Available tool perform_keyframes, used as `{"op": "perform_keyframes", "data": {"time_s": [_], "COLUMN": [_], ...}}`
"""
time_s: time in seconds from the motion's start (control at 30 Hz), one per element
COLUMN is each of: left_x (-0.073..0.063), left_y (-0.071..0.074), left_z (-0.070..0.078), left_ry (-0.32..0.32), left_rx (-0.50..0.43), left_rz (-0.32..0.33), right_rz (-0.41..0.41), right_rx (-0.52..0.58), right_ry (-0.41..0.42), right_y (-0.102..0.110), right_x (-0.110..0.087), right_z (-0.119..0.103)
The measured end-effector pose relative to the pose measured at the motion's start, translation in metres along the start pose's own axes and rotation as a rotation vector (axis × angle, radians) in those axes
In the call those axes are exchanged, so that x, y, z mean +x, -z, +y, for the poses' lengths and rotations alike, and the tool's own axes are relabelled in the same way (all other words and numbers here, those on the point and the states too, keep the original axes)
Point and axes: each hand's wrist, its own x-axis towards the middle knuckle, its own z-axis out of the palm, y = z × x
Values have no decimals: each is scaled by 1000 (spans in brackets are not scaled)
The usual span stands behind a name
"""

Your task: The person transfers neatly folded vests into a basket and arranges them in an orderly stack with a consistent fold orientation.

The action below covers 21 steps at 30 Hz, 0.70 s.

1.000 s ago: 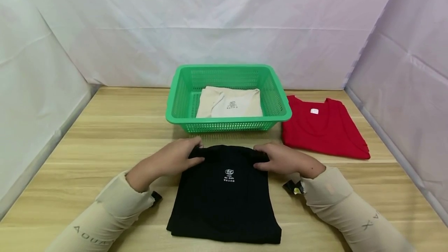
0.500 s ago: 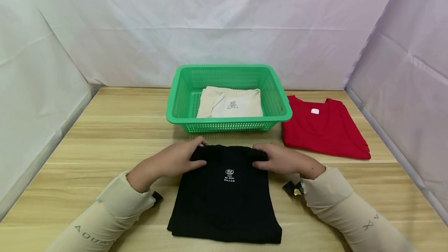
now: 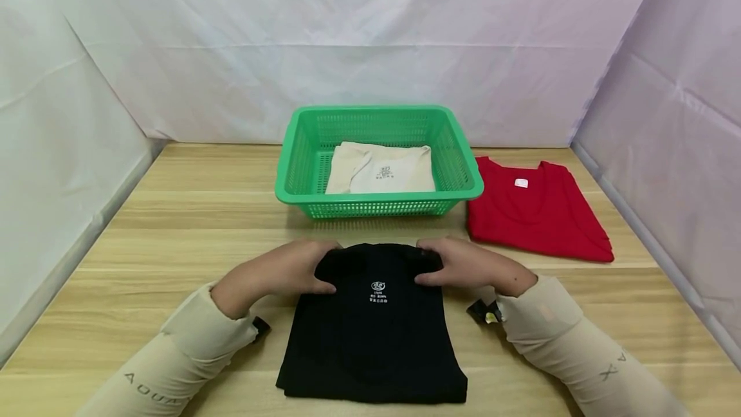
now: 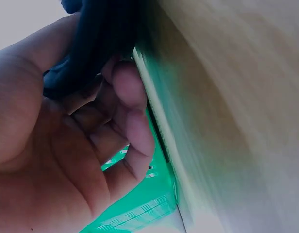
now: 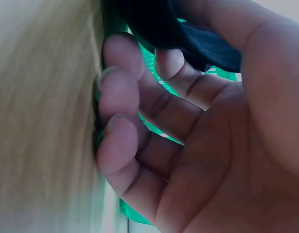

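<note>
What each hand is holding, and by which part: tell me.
The folded black garment, by its far edge: the left hand grips it at the left corner, the right hand at the right corner.

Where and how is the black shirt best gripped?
Probably by the two far corners of the black shirt, one hand from each side, thumb above and fingers beneath. The left hand and right hand pinch it there. Its near part lies flat on the table, so a wide two-handed hold should limit sagging.
</note>
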Motion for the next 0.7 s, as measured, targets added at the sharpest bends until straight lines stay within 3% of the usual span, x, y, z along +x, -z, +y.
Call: {"op": "perform_keyframes", "data": {"time_s": [0.2,0.7], "left_x": [-1,-2], "left_y": [1,-1], "left_z": [0,-1], "left_ry": [53,17], "left_rx": [-2,-73], "left_rz": [-71,-206], "right_rz": [-58,-87], "right_rx": [33,38], "right_ry": [3,11], "right_y": [1,2], "right_x": [-1,-2], "right_z": [-3,-5]}}
